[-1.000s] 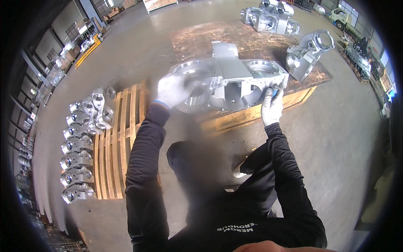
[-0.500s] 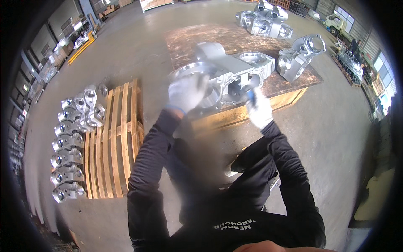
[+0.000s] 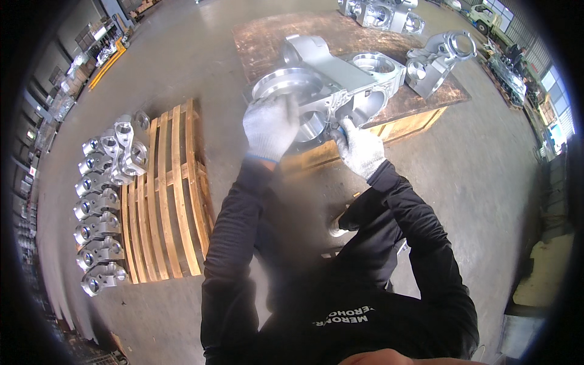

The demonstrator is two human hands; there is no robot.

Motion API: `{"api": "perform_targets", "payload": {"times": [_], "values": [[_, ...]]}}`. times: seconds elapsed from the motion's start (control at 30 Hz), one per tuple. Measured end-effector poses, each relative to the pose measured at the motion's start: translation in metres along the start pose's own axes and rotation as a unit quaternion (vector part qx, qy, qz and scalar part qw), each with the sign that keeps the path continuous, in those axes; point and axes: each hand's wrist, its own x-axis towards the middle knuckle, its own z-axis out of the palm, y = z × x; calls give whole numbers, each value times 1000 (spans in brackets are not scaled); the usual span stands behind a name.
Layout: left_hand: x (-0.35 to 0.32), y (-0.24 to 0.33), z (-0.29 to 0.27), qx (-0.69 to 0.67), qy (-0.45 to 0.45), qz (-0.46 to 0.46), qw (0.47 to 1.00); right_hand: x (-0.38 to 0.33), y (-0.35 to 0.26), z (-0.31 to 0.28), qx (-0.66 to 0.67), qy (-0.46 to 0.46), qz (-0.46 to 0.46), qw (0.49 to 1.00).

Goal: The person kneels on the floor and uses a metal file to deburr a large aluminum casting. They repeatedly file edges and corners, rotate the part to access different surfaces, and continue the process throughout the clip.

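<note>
A large silvery cast-metal housing (image 3: 331,79) with round bores rests on a low wooden platform (image 3: 267,36). My left hand (image 3: 269,126), in a white knit glove, lies against the housing's near left side by a round flange. In a matching glove, my right hand (image 3: 360,148) is closed around a small blue-handled tool (image 3: 345,125) pressed to the housing's near face. Both arms wear black sleeves.
A second metal casting (image 3: 439,58) sits at the platform's right end, with more castings (image 3: 380,12) at its far edge. To my left a wooden pallet (image 3: 164,188) lies on the concrete floor beside a row of several smaller metal castings (image 3: 100,201).
My left hand has slid from the housing's upper left down to its near side. The right hand has moved left along the near face. The camera has come closer.
</note>
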Motion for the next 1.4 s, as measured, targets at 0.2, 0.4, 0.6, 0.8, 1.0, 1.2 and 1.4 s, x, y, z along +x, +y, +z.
{"api": "perform_targets", "payload": {"times": [0.2,0.4,0.6,0.8,1.0,1.2,1.4], "values": [[-22,17,-7,-106,56,4,993,-29,-5,32,25,35,49,998],[-29,26,-13,-171,37,-26,984,-50,-37,61,112,47,158,980],[-27,29,-15,-205,29,-41,977,-56,-77,66,174,14,213,961],[-30,26,-17,-203,24,-32,978,-51,-117,49,263,-18,198,944],[-30,24,-18,-271,-5,-82,959,-24,-112,3,272,-47,84,957],[-27,23,-20,-283,6,-59,957,19,-44,-42,268,-89,30,959],[-27,15,-17,-302,-31,-20,953,-7,2,-20,361,-50,62,929]]}}
